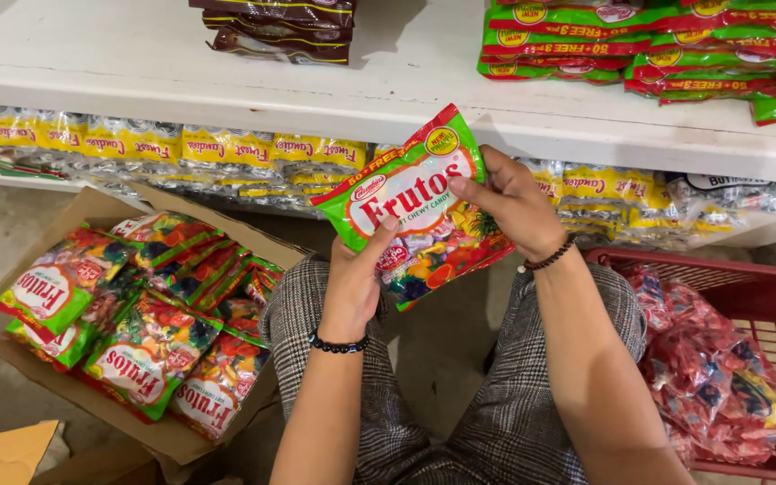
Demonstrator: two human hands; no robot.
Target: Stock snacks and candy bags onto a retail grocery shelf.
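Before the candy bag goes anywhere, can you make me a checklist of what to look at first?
1. Both hands on the candy bag: ok, left hand at its lower edge, right hand at its right side.
2. Bag looks whole: ok on the front; back cannot tell.
3. Free space on the white shelf above: ok, a bare stretch beside the green stack.
4. Cardboard box still has bags: ok, several lie in it.
5. Red basket out of the way: ok, at the right, apart from the hands.

Bright, even light; sharp focus, soft shadows under the white shelf.
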